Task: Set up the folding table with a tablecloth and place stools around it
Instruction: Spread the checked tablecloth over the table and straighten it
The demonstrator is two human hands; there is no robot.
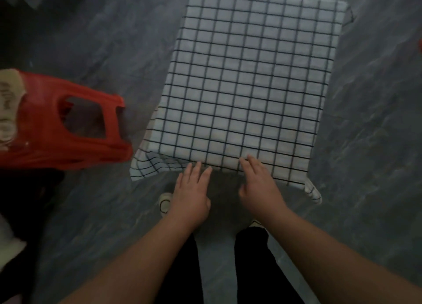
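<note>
A white tablecloth [246,84] with a black grid pattern covers the small folding table completely; its corners hang over the near edge. My left hand [190,194] hovers just in front of the near edge, fingers apart, holding nothing. My right hand [259,187] rests its fingertips on the cloth's near edge, fingers spread, not gripping. A red plastic stool [68,125] lies tipped on its side on the floor to the left of the table, its legs pointing toward the table.
The floor [365,143] is grey marbled stone. My legs in black trousers and light slippers [164,204] stand right before the table. Dark and white objects [11,242] sit at the far left edge. A red sliver [420,45] shows at the right border.
</note>
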